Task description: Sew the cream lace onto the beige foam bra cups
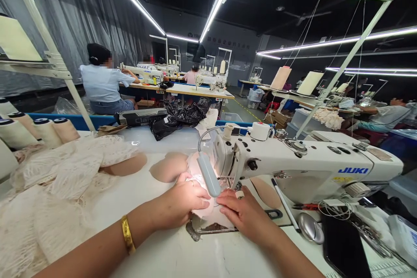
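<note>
My left hand (180, 202) and my right hand (244, 213) press a small pale pink fabric piece (208, 215) flat on the bed of a white JUKI sewing machine (312, 167), right under its needle. Both hands lie with fingers pressed together on the cloth. A small grey lamp (208, 173) on a flexible neck lights the fabric between them. A gold bangle (127, 234) sits on my left wrist. Beige padded cups (167, 167) lie just beyond my left hand.
A heap of cream lace (65, 173) fills the left of the table, with thread cones (42, 132) behind it. Black plastic bags (179, 117) lie at the far edge. A dark phone (343, 247) and scissors (368, 232) rest at right. Other people sew at tables beyond.
</note>
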`<state>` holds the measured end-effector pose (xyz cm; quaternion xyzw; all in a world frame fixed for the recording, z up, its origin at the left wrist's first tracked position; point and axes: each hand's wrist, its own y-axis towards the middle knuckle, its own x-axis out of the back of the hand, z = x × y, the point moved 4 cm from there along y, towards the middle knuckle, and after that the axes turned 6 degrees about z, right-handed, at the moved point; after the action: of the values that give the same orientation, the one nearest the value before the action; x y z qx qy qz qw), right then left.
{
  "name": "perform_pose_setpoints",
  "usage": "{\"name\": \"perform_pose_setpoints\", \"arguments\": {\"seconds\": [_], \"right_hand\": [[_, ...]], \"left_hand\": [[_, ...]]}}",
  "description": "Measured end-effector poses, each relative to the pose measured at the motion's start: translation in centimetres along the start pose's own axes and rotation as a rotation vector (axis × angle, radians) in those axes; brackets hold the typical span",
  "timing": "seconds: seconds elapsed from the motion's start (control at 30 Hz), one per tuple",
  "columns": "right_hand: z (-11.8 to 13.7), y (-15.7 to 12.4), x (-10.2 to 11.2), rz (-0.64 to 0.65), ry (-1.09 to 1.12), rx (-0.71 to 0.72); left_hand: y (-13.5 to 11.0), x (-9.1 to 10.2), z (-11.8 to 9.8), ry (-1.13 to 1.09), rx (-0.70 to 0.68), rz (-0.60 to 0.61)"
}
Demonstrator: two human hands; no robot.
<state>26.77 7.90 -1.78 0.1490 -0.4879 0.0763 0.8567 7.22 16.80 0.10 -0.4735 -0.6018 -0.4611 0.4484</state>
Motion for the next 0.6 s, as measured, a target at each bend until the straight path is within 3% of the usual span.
{"name": "perform_pose_setpoints", "arguments": {"seconds": [0.17, 0.6], "right_hand": [[0.38, -0.06, -0.29, 0.030, -0.171, -0.068], [0.47, 0.09, -0.27, -0.055, -0.242, 0.025]], "left_hand": [[0.18, 0.13, 0.55, 0.034, -0.017, -0.030], [0.15, -0.71, 0.99, 0.036, 0.040, -0.029]]}}
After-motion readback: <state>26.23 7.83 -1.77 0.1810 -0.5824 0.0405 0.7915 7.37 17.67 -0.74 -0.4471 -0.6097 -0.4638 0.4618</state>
